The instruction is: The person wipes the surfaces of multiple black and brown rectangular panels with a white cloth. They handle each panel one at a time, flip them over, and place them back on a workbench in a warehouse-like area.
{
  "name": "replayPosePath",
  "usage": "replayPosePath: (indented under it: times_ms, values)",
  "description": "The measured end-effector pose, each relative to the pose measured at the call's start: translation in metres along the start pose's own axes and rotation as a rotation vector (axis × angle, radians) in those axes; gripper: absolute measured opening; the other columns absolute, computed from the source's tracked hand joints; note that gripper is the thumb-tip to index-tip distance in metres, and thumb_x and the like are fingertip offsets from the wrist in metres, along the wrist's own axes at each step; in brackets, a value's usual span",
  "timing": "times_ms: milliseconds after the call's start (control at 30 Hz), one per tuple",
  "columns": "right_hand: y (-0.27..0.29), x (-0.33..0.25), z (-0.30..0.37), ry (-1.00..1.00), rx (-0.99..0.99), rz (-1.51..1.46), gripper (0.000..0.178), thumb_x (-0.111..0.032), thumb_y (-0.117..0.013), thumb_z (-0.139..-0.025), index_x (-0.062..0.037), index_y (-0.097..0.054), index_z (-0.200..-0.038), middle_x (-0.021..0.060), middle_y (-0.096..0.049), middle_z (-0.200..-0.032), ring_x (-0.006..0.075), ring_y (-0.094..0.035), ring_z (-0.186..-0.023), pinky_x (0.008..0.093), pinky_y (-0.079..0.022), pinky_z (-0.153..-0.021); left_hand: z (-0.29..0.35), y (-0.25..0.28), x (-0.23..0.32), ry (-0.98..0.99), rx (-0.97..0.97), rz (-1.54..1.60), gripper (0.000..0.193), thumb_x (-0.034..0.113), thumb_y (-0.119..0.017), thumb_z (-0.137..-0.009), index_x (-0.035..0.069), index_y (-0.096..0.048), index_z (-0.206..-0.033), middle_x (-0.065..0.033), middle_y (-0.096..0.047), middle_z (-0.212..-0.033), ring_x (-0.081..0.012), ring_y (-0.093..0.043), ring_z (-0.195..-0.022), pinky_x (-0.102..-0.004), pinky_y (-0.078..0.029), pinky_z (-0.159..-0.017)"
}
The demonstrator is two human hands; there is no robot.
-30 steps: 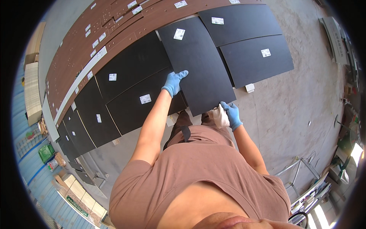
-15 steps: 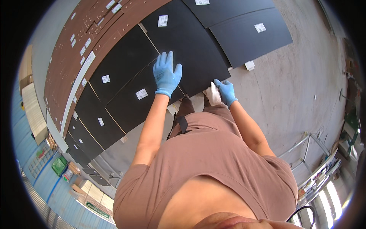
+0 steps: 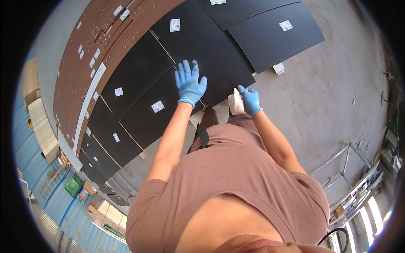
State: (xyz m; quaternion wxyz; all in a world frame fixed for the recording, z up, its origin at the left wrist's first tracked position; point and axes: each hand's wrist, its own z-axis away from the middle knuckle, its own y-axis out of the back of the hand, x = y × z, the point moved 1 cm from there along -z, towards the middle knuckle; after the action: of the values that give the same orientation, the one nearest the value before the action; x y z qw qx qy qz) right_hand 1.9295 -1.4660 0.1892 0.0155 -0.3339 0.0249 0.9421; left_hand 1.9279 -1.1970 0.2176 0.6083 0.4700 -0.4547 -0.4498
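My left hand (image 3: pixel 190 84), in a blue glove, lies flat with its fingers apart on a large black panel (image 3: pixel 206 55). That panel bears a white label (image 3: pixel 175 25) toward its far left corner. Beside the panel's near right edge, my right hand (image 3: pixel 250 100), also gloved in blue, is closed on a bunched white cloth (image 3: pixel 236 101). To the left, touching or nearly touching, lie more black panels (image 3: pixel 139 69) with labels. The undersides of the panels are hidden.
Another black panel (image 3: pixel 274 40) lies at the far right, with a white block (image 3: pixel 278 68) at its edge. Brown drilled boards (image 3: pixel 88 46) run along the far left. A metal frame (image 3: pixel 344 162) stands on the grey floor (image 3: pixel 295 109) to the right.
My left hand has shifted slightly right over the black panel. The right hand keeps the white cloth near the panel edge. The whole view has turned a little.
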Motion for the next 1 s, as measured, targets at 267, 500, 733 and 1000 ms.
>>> replayPosePath:
  times_ms: [267,500,733,1000]
  values:
    - [0.002,-0.010,0.012,-0.005,-0.007,0.028,0.037,-0.030,-0.081,-0.095,-0.0114,-0.056,-0.075,-0.0022,-0.057,-0.070,0.0080,-0.049,-0.061,0.0284,-0.043,-0.055,-0.003,0.007,0.001,0.036,-0.043,0.046,0.085,0.051,-0.060,-0.096,0.017,-0.031,-0.167,-0.0256,-0.020,-0.173,-0.0459,-0.017,-0.160,-0.0588,-0.009,-0.129]
    - [-0.002,-0.009,0.008,-0.027,-0.004,-0.010,0.036,-0.028,-0.082,-0.095,-0.0113,-0.056,-0.075,-0.0019,-0.057,-0.071,0.0081,-0.049,-0.062,0.0284,-0.043,-0.057,-0.005,0.008,0.004,0.048,-0.076,0.020,0.084,0.051,-0.060,-0.096,0.015,-0.031,-0.167,-0.0259,-0.020,-0.173,-0.0459,-0.016,-0.160,-0.0593,-0.008,-0.129]
    - [0.016,-0.005,0.000,-0.012,-0.137,-0.007,0.033,-0.027,-0.085,-0.092,-0.0091,-0.059,-0.080,-0.0016,-0.061,-0.074,0.0085,-0.055,-0.065,0.0277,-0.048,-0.058,-0.005,0.013,0.003,0.082,-0.060,0.105,0.084,0.047,-0.062,-0.095,0.014,-0.032,-0.166,-0.0261,-0.022,-0.172,-0.0446,-0.017,-0.160,-0.0581,-0.011,-0.129]
    - [0.021,0.009,-0.024,-0.047,-0.202,-0.051,0.030,-0.024,-0.084,-0.093,-0.0035,-0.063,-0.087,0.0027,-0.067,-0.079,0.0110,-0.063,-0.069,0.0296,-0.053,-0.060,-0.009,0.012,-0.001,0.127,0.036,0.083,0.084,0.047,-0.063,-0.094,0.014,-0.033,-0.166,-0.0239,-0.025,-0.172,-0.0428,-0.017,-0.160,-0.0587,-0.014,-0.128]
